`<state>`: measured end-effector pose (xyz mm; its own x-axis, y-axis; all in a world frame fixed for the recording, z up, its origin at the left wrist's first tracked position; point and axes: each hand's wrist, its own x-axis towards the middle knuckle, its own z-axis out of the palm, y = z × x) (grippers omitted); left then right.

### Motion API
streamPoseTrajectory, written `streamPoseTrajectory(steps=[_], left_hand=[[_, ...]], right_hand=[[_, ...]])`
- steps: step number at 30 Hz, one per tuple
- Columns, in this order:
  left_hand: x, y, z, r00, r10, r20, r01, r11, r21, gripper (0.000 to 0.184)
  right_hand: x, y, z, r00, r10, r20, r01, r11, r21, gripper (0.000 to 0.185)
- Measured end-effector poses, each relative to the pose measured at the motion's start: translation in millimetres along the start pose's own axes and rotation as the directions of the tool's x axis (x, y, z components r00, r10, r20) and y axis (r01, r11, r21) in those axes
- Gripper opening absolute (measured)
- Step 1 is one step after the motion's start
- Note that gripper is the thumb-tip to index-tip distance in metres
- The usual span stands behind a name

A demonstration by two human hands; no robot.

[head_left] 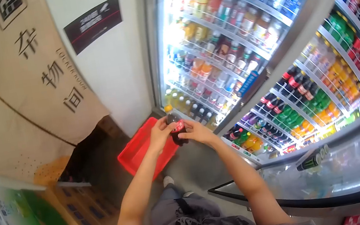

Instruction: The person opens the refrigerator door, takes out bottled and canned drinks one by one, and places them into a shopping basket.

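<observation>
A dark soda bottle with a yellow cap and a red label (179, 126) is held between both hands, tilted a little, above the right edge of a red plastic basket (138, 149). My left hand (160, 131) has its fingers on the bottle's left side. On the other side, my right hand (196, 132) touches the label and the lower part with its fingertips. The basket stands on the floor; the part of it that shows holds nothing that I can make out.
Ahead and right stands a lit fridge (222, 24) with shelves of bottles. An opened glass door (305, 177) reaches across the lower right. Cardboard boxes (81, 207) are stacked at the left, below a beige curtain (11, 102). My shoes are on the grey floor.
</observation>
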<state>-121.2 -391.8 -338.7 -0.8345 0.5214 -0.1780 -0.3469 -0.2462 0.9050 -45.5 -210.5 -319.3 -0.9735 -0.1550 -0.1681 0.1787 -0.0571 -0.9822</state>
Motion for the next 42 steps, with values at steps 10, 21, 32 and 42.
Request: streamPoseTrajectory(steps=[10, 21, 32, 42], left_hand=[[-16.7, -108.9, -145.1, 0.932, -0.076, -0.355, 0.064, 0.997, -0.044, 0.054], [-18.6, -285.9, -245.6, 0.717, -0.354, -0.6, 0.263, 0.935, -0.237, 0.048], [33.1, -380.7, -308.3, 0.426, -0.516, -0.744, 0.385, 0.847, -0.367, 0.029], [40.3, -482.7, -354.5, 0.383, -0.431, -0.817, 0.449, 0.86, -0.243, 0.05]], right_hand=[[118.8, 139.6, 65.3, 0.964, 0.232, 0.132, -0.223, 0.972, -0.08, 0.067], [194.0, 329.6, 110.7, 0.849, 0.486, 0.207, -0.449, 0.87, -0.203, 0.066], [253.2, 505.1, 134.4, 0.898, 0.439, 0.029, -0.344, 0.741, -0.577, 0.056], [275.7, 586.1, 154.0, 0.91, 0.408, 0.065, -0.3, 0.762, -0.574, 0.051]])
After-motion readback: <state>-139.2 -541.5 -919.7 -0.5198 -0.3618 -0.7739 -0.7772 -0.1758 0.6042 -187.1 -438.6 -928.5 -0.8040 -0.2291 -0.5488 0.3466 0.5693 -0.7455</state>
